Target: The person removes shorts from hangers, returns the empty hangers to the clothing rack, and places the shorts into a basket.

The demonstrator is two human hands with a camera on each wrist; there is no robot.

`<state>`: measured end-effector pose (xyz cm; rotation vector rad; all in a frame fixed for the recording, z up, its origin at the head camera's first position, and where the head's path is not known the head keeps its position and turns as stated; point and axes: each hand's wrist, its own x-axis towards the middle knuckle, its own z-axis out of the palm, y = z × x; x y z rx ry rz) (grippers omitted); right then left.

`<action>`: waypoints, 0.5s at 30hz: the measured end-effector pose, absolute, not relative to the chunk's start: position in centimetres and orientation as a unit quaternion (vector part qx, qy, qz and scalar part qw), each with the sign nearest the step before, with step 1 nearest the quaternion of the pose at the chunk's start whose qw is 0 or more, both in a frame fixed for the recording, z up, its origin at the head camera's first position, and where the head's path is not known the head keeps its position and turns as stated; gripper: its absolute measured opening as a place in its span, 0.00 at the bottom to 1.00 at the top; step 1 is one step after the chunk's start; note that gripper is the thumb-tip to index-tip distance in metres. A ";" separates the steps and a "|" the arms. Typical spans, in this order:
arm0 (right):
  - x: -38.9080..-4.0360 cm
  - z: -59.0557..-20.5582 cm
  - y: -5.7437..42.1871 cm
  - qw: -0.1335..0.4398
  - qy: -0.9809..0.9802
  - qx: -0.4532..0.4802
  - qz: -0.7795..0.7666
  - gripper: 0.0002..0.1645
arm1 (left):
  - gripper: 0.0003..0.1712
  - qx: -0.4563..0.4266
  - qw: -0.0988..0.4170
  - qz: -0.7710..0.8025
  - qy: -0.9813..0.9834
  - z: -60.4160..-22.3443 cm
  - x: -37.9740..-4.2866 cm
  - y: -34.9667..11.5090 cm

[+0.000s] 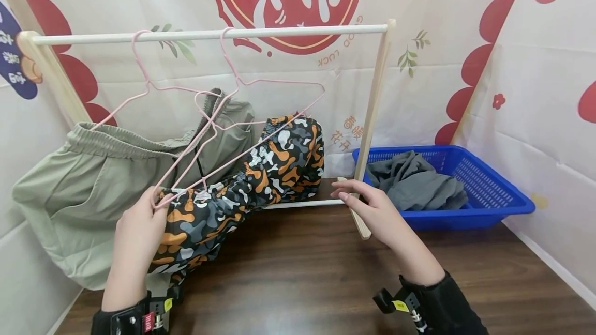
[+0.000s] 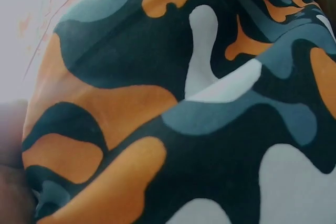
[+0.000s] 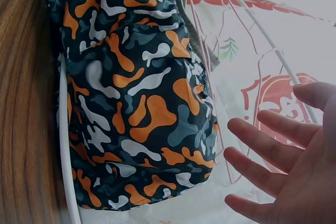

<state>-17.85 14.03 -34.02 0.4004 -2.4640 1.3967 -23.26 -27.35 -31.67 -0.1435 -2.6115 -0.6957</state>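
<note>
My left hand (image 1: 142, 229) grips the left end of a pink hanger (image 1: 279, 139) hooked on the rail, beside the waistband of the camouflage-patterned shorts (image 1: 205, 224). A second pink hanger (image 1: 205, 107), its hook off the rail, crosses behind it at the shorts; how it threads the waistband I cannot tell. Patterned fabric fills the left wrist view. My right hand (image 1: 372, 208) holds nothing, its fingers spread in the right wrist view, near the rack's right post (image 1: 374, 100). Light green shorts (image 1: 100, 190) hang at the left on another pink hanger (image 1: 148, 84).
The white rail (image 1: 298, 31) runs across the top of the wooden rack, with a lower white bar (image 1: 304, 203) near the table. At the right, a blue basket (image 1: 493, 190) holds dark grey cloth (image 1: 421, 182). The brown tabletop (image 1: 288, 273) extends in front.
</note>
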 end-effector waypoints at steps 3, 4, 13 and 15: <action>-18.0 -33.9 14.1 0.140 -0.852 0.138 0.486 0.19 | 0.17 -0.062 0.199 -0.260 -0.943 -31.6 -23.5 -27.5; -18.0 -33.9 14.2 0.140 -0.852 0.137 0.486 0.19 | 0.19 -0.065 0.195 -0.263 -0.943 -31.6 -23.6 -27.6; -18.0 -34.0 14.0 0.126 -0.853 0.131 0.489 0.21 | 0.18 -0.108 0.174 -0.264 -0.943 -32.2 -24.0 -27.7; -18.1 -34.1 14.0 0.125 -0.853 0.130 0.490 0.20 | 0.18 -0.123 0.170 -0.259 -0.943 -32.4 -24.2 -27.7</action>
